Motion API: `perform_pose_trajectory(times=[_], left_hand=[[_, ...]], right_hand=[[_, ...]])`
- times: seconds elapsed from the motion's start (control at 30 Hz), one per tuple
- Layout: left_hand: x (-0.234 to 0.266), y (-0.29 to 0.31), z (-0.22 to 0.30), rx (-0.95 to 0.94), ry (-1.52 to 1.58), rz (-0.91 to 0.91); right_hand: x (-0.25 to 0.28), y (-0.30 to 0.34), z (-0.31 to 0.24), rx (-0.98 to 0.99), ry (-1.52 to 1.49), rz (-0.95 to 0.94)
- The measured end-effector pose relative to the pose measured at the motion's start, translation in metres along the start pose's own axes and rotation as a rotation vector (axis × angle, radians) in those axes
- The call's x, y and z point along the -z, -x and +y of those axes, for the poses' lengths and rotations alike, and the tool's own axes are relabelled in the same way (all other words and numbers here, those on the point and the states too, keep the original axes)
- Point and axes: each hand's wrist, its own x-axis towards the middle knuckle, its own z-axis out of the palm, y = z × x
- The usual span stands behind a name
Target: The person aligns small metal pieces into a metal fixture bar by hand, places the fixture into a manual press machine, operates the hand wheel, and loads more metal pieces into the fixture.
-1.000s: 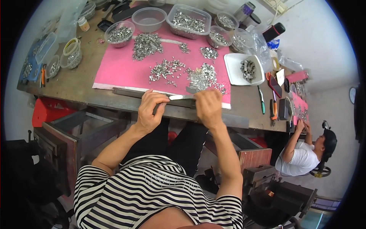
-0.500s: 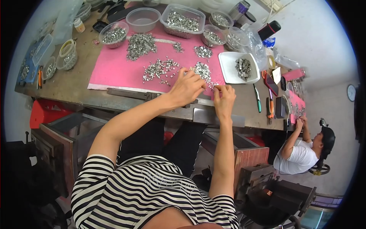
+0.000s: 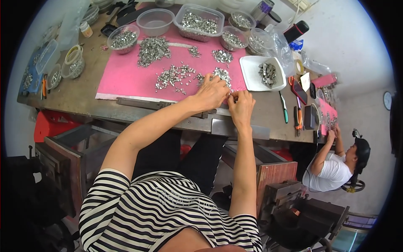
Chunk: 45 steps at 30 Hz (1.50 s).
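Note:
My left hand [image 3: 212, 91] is over the near edge of the pink cloth [image 3: 119, 75], its fingers bent down beside a small heap of shiny metal pieces [image 3: 222, 74]. Close on its right, my right hand [image 3: 242, 108] has thumb and fingers drawn together. Whatever lies between the fingertips of either hand is too small to make out. Left of my hands, a looser spread of metal pieces [image 3: 172, 77] lies on the cloth. Darker metal pieces [image 3: 267, 74] fill part of a white tray [image 3: 249, 77] to the right.
Clear tubs of metal pieces [image 3: 198, 38] line the back, with an uncovered tub [image 3: 155, 33] among them. A metal bar [image 3: 145, 103] runs along the table's front edge. Right of the tray lie a green-tipped tool [image 3: 285, 113] and orange-handled pliers [image 3: 298, 119]. Another person [image 3: 329, 170] works farther right.
Both hands have shifted slightly; the right hand has moved left and down, nearer the left one. The left hand has moved a little right, over the small heap's near side.

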Motion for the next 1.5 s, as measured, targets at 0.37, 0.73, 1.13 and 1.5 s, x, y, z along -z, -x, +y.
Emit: perform_pose_trajectory(times=[0.37, 0.73, 1.13, 1.5], left_hand=[[0.031, 0.000, -0.015, 0.105, 0.107, -0.101], [0.096, 0.074, -0.037, 0.208, 0.037, -0.094], [0.098, 0.079, -0.027, 0.256, -0.060, -0.078], [0.094, 0.089, -0.014, 0.161, 0.027, 0.067]], right_hand=[[0.028, 0.024, -0.040, 0.014, -0.364, 0.013], [0.003, 0.035, -0.087, 0.387, -0.299, -0.049], [0.013, 0.011, -0.031, 0.043, -0.207, 0.128], [0.007, -0.005, -0.001, 0.209, 0.036, 0.002]])
